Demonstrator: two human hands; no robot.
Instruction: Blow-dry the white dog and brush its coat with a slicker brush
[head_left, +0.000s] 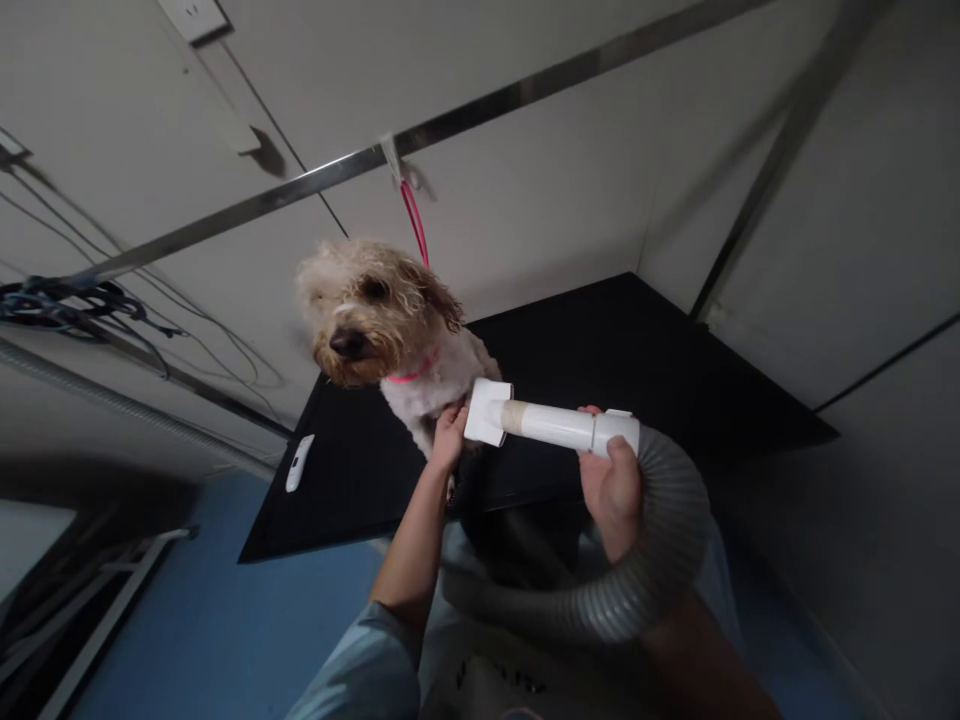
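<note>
A curly-haired, cream and tan dog [442, 365] sits on a black table [585, 350], its head turned to the left. Around its neck is a pink loop, and a pink cord [414, 222] runs up behind it to a metal rail. My right hand [615, 490] is closed around the white tube of a dryer nozzle [551, 425], where it joins a grey ridged hose [667, 530]. The wide flat tip points left at the dog's chest. My left hand [448, 437] is closed at the dog's front leg, its fingers partly hidden by fur and the nozzle tip.
A small white device [300, 463] lies near the table's left edge. The metal rail [480, 115] crosses the wall behind the dog. Blue leashes [67, 305] and cables hang at the left. The hose curves across my lap. Below is a blue floor [202, 600].
</note>
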